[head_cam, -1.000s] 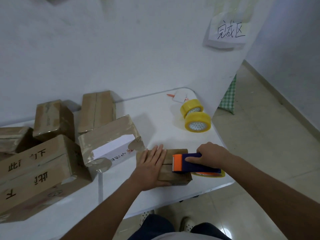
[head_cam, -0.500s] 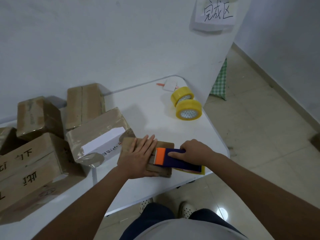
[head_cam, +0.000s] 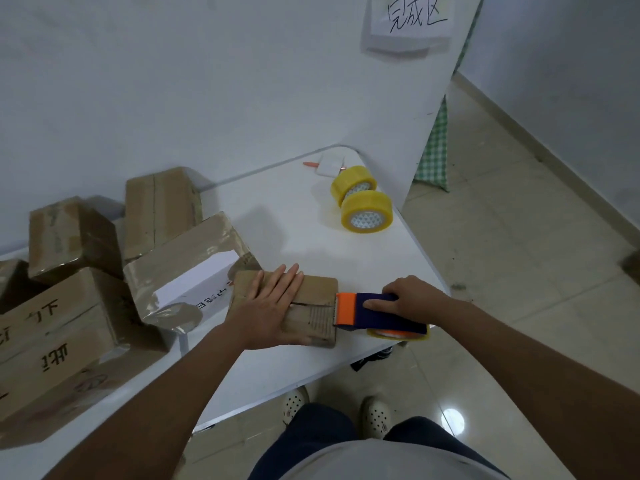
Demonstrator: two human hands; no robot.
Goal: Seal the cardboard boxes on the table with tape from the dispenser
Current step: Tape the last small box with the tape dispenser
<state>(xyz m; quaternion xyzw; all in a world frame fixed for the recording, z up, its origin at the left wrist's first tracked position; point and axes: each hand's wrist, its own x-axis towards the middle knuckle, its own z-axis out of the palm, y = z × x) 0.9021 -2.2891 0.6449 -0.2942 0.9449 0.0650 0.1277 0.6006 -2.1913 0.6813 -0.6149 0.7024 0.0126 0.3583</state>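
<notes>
A: How are the fingers set?
B: The left hand is laid flat, fingers straight, on the small brown cardboard box. The blue-and-orange tape dispenser, at the box's three o'clock edge, is gripped by the right hand.

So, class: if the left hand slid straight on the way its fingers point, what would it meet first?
Past the small box's far edge, the left hand looks to have bare table; the yellow tape rolls probably come first, though depth is unclear.
</notes>
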